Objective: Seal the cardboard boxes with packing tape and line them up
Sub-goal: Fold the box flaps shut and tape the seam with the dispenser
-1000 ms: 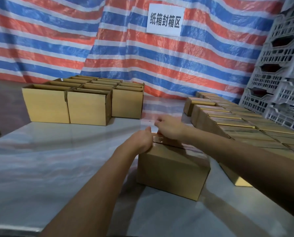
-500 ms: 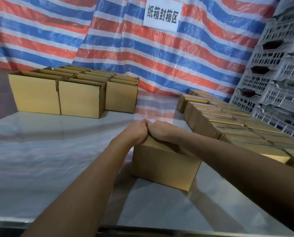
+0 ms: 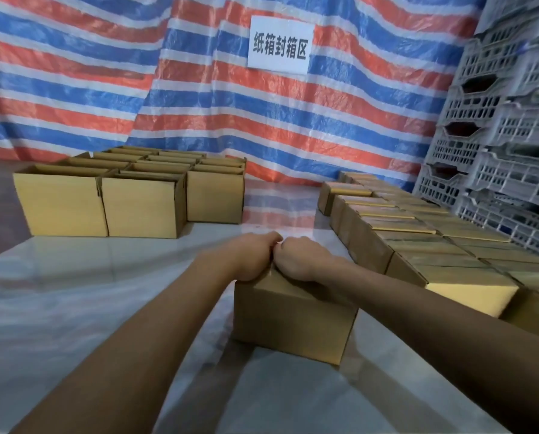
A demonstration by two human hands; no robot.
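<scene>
Left hand and right hand knuckle to knuckle atop box, fingers curled out of sight, grip unclear, open boxes beyond-left, sealed boxes right.

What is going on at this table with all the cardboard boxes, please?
A person is working on one closed cardboard box on the table. The left grip and right grip, bare hands, press side by side on its far top edge; their fingers are hidden. Open boxes wait at the back left, and closed boxes stand in rows on the right.

Two hands; one box beneath; one sign.
</scene>
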